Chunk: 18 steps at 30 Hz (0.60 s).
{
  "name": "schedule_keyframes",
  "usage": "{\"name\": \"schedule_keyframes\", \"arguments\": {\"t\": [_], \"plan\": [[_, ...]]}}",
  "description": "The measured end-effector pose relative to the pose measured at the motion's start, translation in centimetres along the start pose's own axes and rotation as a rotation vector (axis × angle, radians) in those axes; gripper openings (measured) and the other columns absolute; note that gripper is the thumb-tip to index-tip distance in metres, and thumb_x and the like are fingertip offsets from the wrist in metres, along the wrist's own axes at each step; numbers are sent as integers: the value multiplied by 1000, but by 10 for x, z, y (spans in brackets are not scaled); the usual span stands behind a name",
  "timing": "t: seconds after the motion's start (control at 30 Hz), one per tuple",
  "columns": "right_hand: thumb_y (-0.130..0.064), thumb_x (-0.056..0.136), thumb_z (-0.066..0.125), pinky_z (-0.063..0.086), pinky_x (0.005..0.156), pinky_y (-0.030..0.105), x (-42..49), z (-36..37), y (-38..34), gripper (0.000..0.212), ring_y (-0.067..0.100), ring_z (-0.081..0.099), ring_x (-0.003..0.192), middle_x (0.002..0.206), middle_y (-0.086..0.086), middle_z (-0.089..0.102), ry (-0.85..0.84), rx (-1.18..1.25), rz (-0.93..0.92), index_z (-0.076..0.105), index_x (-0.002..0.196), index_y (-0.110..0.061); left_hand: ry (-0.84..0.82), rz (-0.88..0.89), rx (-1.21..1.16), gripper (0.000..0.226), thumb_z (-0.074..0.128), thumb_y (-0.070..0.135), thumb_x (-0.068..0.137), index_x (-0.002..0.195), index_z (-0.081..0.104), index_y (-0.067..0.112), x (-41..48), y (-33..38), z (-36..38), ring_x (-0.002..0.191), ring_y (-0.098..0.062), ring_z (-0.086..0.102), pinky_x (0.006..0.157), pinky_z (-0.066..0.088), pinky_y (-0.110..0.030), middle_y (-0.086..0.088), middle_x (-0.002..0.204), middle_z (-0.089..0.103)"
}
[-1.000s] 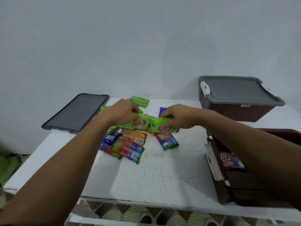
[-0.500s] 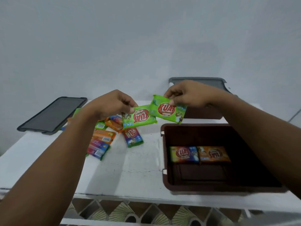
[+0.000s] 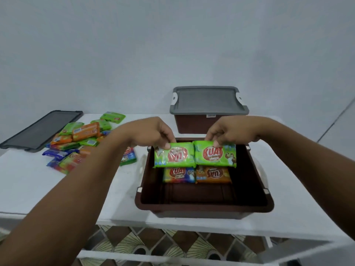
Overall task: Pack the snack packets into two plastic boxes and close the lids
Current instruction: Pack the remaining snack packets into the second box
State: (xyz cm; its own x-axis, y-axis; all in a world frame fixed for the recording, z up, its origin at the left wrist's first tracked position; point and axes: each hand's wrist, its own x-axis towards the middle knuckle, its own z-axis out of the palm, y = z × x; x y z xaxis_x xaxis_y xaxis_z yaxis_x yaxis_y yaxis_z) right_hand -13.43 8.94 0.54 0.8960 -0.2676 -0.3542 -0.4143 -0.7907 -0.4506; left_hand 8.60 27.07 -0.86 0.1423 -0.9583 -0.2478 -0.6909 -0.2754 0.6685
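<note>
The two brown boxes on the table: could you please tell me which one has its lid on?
The far box, by the wall, carries a grey lid; the near box stands open, with no lid on it.

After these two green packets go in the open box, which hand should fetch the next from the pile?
Left, probably: the left hand is on the side of the open box nearest the pile, while the right hand would have to reach across it.

a pale blue-grey wall [image 3: 172, 45], softly lit, fills the upper view. a white table [image 3: 28, 179] with a scuffed top stands before it. beneath its front edge shows brown floor tiling [image 3: 123, 244] with cream fan patterns.
</note>
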Motion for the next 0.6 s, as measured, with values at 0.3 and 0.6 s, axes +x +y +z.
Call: {"name": "schedule_keyframes", "arguments": {"t": [0.3,0.6], "plan": [[-16,93,66,45,69,21,8,75,19,28,9,59,85,84,-17,62,-271,-171,-15,68,121,-17,-382,-106,502,26,72,11,88,113,74,16,22,9,69,92,-12,61,77,45,-26,11,90,65],[-21,85,79,61,74,31,17,97,26,26,25,76,82,97,-2,74,-380,-92,90,76,111,-22,-420,-163,514,22,74,17,88,108,76,24,26,0,97,94,-15,60,83,51,-29,12,93,63]]}}
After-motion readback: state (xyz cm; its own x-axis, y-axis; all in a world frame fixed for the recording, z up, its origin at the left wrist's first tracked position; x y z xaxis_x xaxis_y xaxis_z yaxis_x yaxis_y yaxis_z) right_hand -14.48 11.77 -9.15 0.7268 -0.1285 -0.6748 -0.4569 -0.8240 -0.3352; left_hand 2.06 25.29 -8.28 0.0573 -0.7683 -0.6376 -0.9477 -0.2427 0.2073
